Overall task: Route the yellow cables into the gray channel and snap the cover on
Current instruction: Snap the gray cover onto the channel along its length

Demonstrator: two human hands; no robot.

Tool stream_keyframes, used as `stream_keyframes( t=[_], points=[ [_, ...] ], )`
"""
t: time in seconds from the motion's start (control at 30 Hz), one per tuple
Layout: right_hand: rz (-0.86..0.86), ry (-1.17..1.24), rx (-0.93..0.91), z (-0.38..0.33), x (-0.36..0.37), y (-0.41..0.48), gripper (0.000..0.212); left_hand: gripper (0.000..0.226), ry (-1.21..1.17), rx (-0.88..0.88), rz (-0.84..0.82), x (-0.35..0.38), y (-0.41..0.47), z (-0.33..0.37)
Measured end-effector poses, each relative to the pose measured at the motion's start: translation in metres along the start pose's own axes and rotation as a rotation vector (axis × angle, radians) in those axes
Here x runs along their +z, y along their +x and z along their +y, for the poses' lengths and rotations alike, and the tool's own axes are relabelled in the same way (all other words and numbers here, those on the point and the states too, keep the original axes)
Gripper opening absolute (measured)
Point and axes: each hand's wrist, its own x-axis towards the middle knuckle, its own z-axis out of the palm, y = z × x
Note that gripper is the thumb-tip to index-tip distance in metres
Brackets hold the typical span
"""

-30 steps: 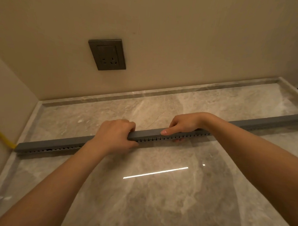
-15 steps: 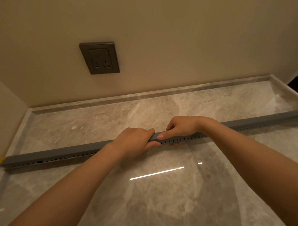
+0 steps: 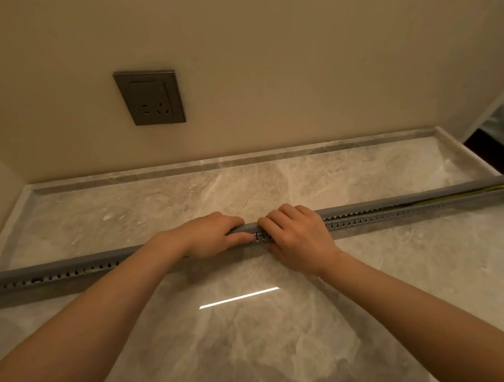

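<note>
The gray slotted channel point(image 3: 373, 222) lies across the marble counter from lower left to upper right. Its gray cover point(image 3: 68, 265) sits on the left stretch. Toward the far right the cover stands a little off the channel, and yellow cables point(image 3: 476, 191) show in the gap. My left hand point(image 3: 214, 237) grips the cover at mid-length, fingers over the top and thumb on the slotted front. My right hand point(image 3: 298, 236) lies right beside it, fingers bent over the cover's top; its thumb is hidden.
A dark wall socket point(image 3: 149, 97) is set in the beige wall behind. The marble counter point(image 3: 267, 336) has a low raised rim point(image 3: 246, 158) along the back and left. At the far right the counter ends at a dark drop point(image 3: 495, 155).
My left hand slid right along the cover until it met my right hand. My right hand turned palm-down over the channel. The view shifted right, showing the yellow cables there.
</note>
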Motion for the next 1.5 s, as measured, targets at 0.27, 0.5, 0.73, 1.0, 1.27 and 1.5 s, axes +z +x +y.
stream_keyframes(
  t=[0.27,0.5,0.73,1.0,1.27,1.5],
  points=[
    [0.078,0.043,0.035,0.001,0.000,0.004,0.021,0.034,0.177,-0.016,0.172,0.005,-0.014,0.013],
    [0.009,0.111,0.028,0.005,-0.004,0.012,0.023,0.051,0.333,0.028,0.506,0.030,-0.032,0.028],
    [-0.037,0.149,0.017,0.006,-0.007,0.007,0.021,0.041,0.461,0.018,0.438,0.029,-0.031,0.035],
    [0.023,0.106,0.016,0.007,-0.002,-0.007,0.027,0.035,0.564,0.046,0.368,0.023,-0.031,0.038],
    [0.070,0.018,0.098,0.015,0.002,-0.022,0.017,0.033,0.598,0.070,0.334,0.021,-0.028,0.037],
    [0.088,0.012,0.097,0.016,0.001,-0.018,0.015,0.033,0.608,0.068,0.302,0.021,-0.025,0.038]
  ],
)
